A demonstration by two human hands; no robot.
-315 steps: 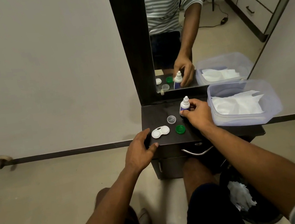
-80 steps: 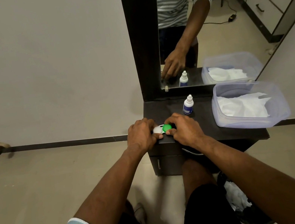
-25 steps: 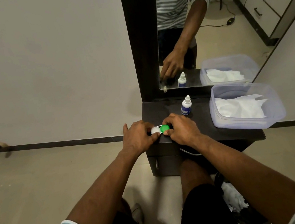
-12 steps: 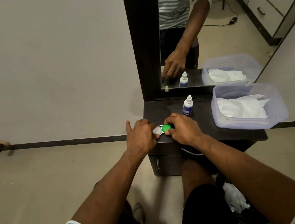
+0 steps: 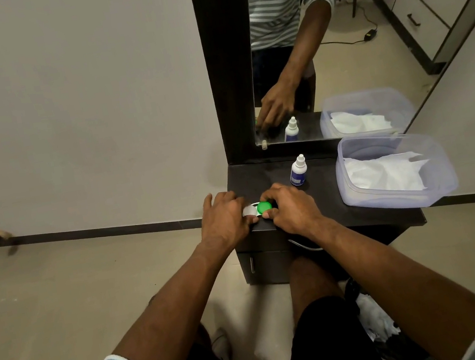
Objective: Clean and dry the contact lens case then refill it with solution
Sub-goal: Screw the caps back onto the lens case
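- Clear plastic tub [image 5: 438, 176], right of frame, holds white tissues [image 5: 387, 172].
- Mirror [image 5: 331, 36], upper right.
- Dark bin [image 5: 396, 351], lower right, holds crumpled tissue.

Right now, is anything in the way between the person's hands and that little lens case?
Nothing visible. The left hand rests on the contact lens case, and the right hand pinches its green cap. The solution bottle stands apart, behind them.

Home bedroom: dressing table [image 5: 347, 217], mirror [image 5: 331, 36], wardrobe drawers [image 5: 408, 6].
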